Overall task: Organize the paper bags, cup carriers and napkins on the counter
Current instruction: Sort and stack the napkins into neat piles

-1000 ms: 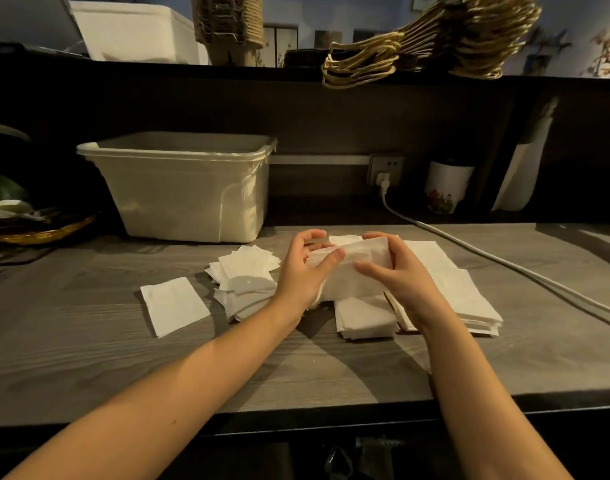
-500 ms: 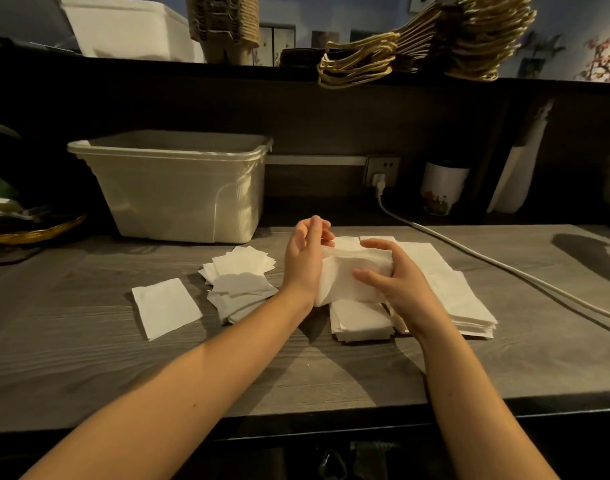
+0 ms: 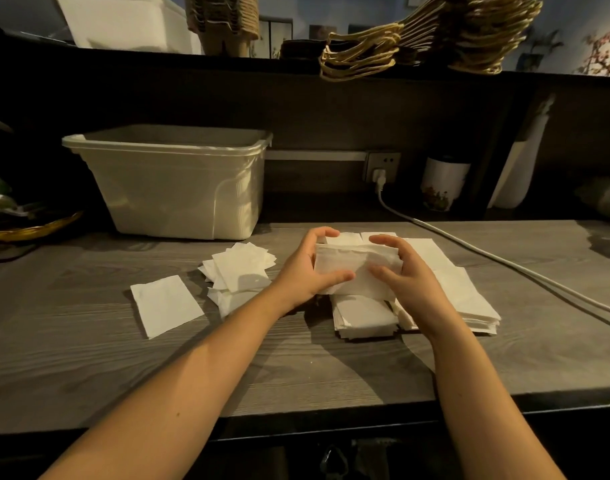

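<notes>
The fingers (image 3: 334, 277) of the left hand (image 3: 307, 271) and the right hand (image 3: 405, 277) curl round a bundle of napkins (image 3: 352, 263), held just above two squared stacks (image 3: 364, 315) on the surface (image 3: 88, 341). I judge the napkins partly done: a loose heap (image 3: 241, 268) and a single napkin (image 3: 166, 304) lie unsorted to the left. The paper bags (image 3: 435, 32) and what look like cup carriers (image 3: 223, 19) sit on the shelf (image 3: 192, 64) above, apparently already tidied
</notes>
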Available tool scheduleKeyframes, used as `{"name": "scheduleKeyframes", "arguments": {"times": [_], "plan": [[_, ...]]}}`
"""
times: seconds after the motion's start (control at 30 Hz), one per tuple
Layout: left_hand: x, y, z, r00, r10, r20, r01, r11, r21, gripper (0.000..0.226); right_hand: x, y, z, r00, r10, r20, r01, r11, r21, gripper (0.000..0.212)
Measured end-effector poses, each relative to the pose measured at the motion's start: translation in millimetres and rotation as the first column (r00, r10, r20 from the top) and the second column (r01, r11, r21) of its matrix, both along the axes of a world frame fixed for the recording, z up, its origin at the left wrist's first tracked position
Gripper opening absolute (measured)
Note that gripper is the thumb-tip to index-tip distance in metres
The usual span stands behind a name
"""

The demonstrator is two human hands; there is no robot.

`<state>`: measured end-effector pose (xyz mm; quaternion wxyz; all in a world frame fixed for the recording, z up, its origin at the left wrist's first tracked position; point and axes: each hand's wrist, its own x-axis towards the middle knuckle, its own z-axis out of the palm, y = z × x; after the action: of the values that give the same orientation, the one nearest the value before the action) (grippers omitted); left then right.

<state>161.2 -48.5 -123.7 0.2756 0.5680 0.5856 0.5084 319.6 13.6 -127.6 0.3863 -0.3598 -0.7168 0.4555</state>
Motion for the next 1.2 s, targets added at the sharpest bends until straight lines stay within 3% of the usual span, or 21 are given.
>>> {"name": "scheduleKeyframes", "arguments": {"times": [0.13,0.23,0.37,0.57,0.7,0.87,1.2], "plan": [[2.2,1.1,-3.6,0.999,0.045,0.021,-0.046,0.998,0.043,0.056,2.0,-1.5,1.1,1.0,0.017,-0.009,-0.017,1.0,-0.024,0.041],[9.3,1.9,-5.9,0.995,0.048,0.085,-0.055,0.995,0.088,0.061,2.7,-0.2,-0.8,0.999,0.032,0.04,-0.03,0.999,-0.045,0.06],[16.6,4.6,-9.1,0.999,0.02,0.047,-0.026,0.99,0.138,0.068,-0.8,-0.1,-0.7,0.997,0.031,0.075,-0.027,0.998,-0.061,0.075],[10.6,3.6,-6.7,0.995,0.048,0.088,-0.058,0.991,0.119,0.049,0.0,0.1,1.7,0.997,-0.064,-0.038,0.057,0.986,-0.156,0.057],[10.9,2.7,-7.2,0.996,0.058,0.062,-0.065,0.992,0.108,0.041,0.0,-2.7,0.2,0.993,-0.105,0.052,0.106,0.994,-0.028,0.065],[7.3,3.6,-7.0,0.992,0.089,0.086,-0.098,0.99,0.097,0.033,2.4,0.3,4.8,0.98,-0.142,-0.14,0.133,0.988,-0.073,0.041],[6.1,4.6,-8.0,0.993,0.106,0.047,-0.11,0.99,0.093,0.027,5.6,3.1,-1.3,0.995,-0.1,-0.028,0.098,0.994,-0.054,0.013]]}}
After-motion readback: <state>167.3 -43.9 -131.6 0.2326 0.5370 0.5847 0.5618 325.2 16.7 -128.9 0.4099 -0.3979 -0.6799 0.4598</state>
